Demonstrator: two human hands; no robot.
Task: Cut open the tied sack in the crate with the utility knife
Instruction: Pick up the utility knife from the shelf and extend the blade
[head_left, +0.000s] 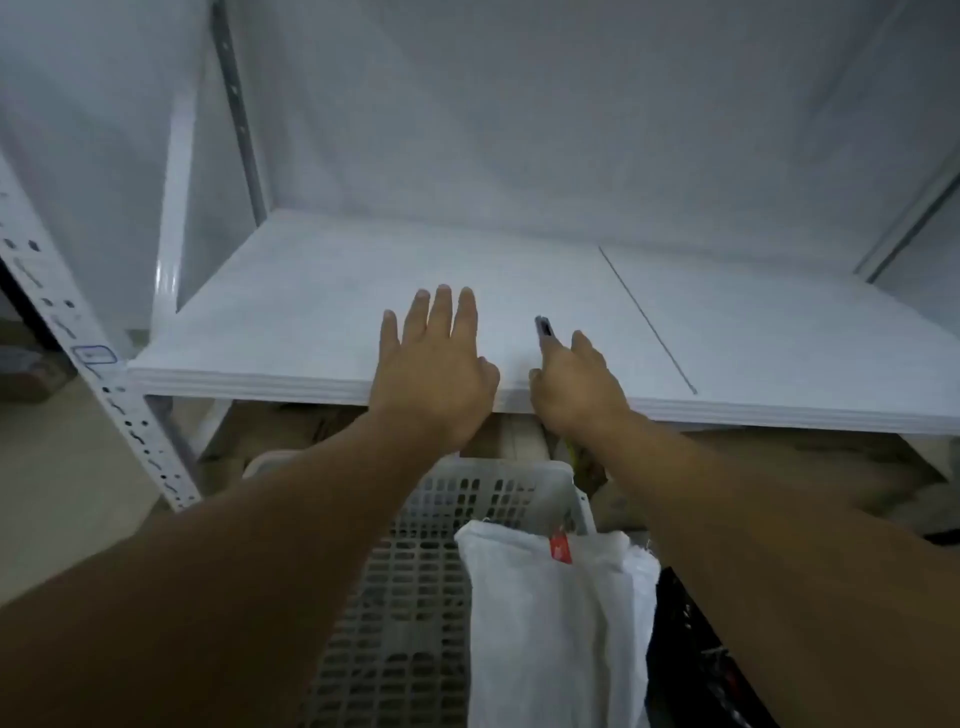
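Head view, looking forward and down: both bare forearms reach out over a white perforated plastic crate (441, 499) toward a white flat shelf board (322, 291) of a white metal rack.

Left hand (434, 371): laid palm down on the shelf board at its front edge. Fingers (441, 312) extended and slightly spread, thumb out to the right. It grips nothing.

Right hand (574, 389): also at the front edge of the shelf board, just beside the left hand without touching it. Its fingers are curled closed around the dark grey utility knife (543, 328), whose front end projects forward past the knuckles and points away from the person. The forefinger lies extended to the right of the knife. Whether the blade is out cannot be told; the tip is blurred.

White woven plastic sack (556, 623): stands upright in the right part of the crate, below and nearer to the person than both hands, well apart from the knife. A small red tag (561, 550) sits at its upper edge. The sack's tie cannot be made out.

A thin dark seam (647, 319) runs across the shelf board to the right of the right hand. A white slotted metal upright (78, 338) of the rack crosses the left of the view. A black crate (696, 665) stands just right of the sack
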